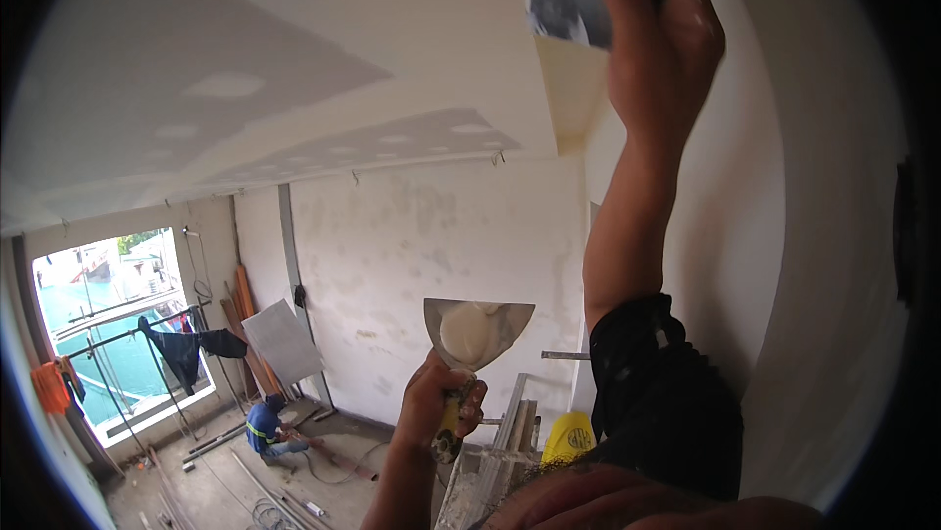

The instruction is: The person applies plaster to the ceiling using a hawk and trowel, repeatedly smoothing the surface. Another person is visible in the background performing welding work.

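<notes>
My left hand [421, 407] grips the worn handle of a putty knife [513, 322], held upright low in the middle of the view. A rounded dollop of off-white filler [466, 331] sits on its flared blade. Raised at the upper right, my right hand [662, 50] is closed around a flat, wide scraper [573, 20] with whitish smears on its face. That scraper is close to the edge of a ceiling recess [573, 108]; whether it touches cannot be made out. The grey ceiling board [304, 40] has pale filled bands and patches.
Below me stand metal rails [510, 432] and a yellow object [569, 437]. Far down on the floor another person [265, 427] crouches by long pieces of material. Clothes [176, 353] hang on a rail before the window [118, 334]; a board [282, 344] leans on the wall.
</notes>
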{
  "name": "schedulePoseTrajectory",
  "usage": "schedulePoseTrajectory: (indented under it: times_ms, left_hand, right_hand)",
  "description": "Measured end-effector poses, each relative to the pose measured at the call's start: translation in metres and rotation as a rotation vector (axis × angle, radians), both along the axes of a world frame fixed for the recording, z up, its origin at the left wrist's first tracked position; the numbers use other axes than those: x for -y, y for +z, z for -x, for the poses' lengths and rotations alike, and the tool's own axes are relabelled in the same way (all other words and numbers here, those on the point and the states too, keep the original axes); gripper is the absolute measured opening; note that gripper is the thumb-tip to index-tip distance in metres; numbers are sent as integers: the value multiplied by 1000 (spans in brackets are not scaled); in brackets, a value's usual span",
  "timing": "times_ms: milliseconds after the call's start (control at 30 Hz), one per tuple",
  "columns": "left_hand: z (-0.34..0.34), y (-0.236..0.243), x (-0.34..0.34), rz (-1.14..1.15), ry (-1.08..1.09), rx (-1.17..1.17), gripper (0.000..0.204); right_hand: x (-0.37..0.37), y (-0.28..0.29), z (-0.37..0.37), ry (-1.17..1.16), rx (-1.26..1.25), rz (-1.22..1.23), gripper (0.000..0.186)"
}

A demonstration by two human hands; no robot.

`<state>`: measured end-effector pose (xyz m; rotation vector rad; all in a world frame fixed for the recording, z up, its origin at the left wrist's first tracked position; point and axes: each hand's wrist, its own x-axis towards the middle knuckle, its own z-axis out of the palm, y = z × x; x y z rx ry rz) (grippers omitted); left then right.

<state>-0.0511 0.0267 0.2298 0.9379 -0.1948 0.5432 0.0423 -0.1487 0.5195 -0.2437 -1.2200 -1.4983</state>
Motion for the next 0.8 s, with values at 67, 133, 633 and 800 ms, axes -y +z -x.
schedulePoseTrajectory:
  times_ms: [67,133,633,800]
  left_hand:
    - [-1,-4,-1,22,-8,14,47]
    - [-6,-8,-3,24,-48,63,51]
    - [-33,-46,-41,223,-383,324,69]
    - [-30,-40,-33,253,-164,361,73]
  right_hand:
    - [-5,-18,-31,13,3,-14,31]
    - [-16,-48,-72,341,-60,225,33]
    - [-160,-237,-215,932,181,1408,16]
    - [-184,-251,-235,831,225,1375,22]
